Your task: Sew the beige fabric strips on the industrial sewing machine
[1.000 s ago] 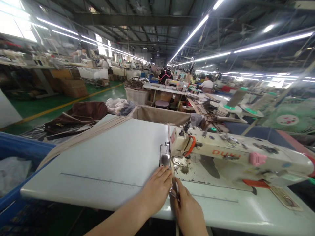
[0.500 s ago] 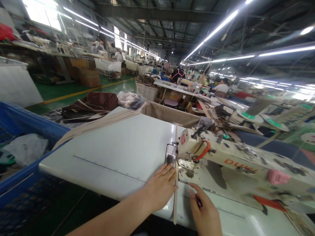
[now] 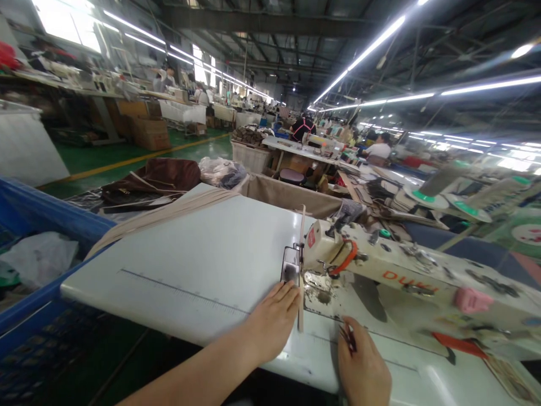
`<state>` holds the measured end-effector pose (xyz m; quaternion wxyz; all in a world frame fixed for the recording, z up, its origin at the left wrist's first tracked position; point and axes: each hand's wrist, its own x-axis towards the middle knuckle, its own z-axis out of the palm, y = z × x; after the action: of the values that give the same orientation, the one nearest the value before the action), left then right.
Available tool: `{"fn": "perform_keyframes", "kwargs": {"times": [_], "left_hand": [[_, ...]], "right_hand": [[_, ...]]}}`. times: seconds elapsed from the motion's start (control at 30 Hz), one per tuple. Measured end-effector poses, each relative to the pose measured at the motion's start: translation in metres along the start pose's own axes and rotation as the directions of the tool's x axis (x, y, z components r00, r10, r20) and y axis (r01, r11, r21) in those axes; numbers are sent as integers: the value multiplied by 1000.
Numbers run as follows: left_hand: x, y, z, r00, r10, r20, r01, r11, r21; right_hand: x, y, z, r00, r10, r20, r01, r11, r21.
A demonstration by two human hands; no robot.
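Note:
My left hand (image 3: 274, 318) lies flat on the sewing table (image 3: 177, 248), fingers stretched out towards the metal plate (image 3: 291, 265) by the needle. Along its fingertips runs a narrow beige strip (image 3: 301, 310), which passes beside the head of the sewing machine (image 3: 372, 259). Its far end stands up a little behind the machine head. My right hand (image 3: 366, 361) is curled around what look like small dark thread snips (image 3: 349, 338), a pointed tip showing near the thumb. That hand is apart from the strip, over the table's front right part.
More beige strips (image 3: 160, 217) hang over the table's left edge. A blue crate (image 3: 25, 304) with a clear plastic bag (image 3: 42, 256) stands at the left. Behind the table are a fabric-lined bin (image 3: 291, 194) and a brown bag (image 3: 164, 175). Thread cones (image 3: 439, 180) stand at the right.
The strip has moved away from me through the machine; its near end is now beside my left hand. My right hand has shifted right and closed more around the snips.

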<state>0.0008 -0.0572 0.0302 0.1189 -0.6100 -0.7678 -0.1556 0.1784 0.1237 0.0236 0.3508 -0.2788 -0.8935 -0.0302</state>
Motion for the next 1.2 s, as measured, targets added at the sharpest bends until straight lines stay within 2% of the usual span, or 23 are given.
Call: {"fn": "perform_keyframes", "kwargs": {"times": [0.27, 0.43, 0.83, 1.03, 1.2], "left_hand": [[2, -3, 2, 1000, 7, 15, -6, 1000, -19], [8, -6, 1, 998, -16, 62, 18, 999, -31], [38, -31, 1, 990, -29, 138, 52, 985, -163], [43, -35, -6, 980, -80, 183, 113, 977, -180], [49, -46, -1, 978, -88, 188, 132, 963, -237]], "right_hand": [[-1, -2, 2, 1000, 12, -13, -12, 1000, 2], [-3, -3, 2, 1000, -23, -18, 23, 1000, 10], [2, -8, -7, 999, -28, 17, 27, 999, 26], [-2, -6, -4, 999, 13, 53, -15, 999, 36], [-5, -5, -1, 998, 22, 59, -24, 999, 34]]}}
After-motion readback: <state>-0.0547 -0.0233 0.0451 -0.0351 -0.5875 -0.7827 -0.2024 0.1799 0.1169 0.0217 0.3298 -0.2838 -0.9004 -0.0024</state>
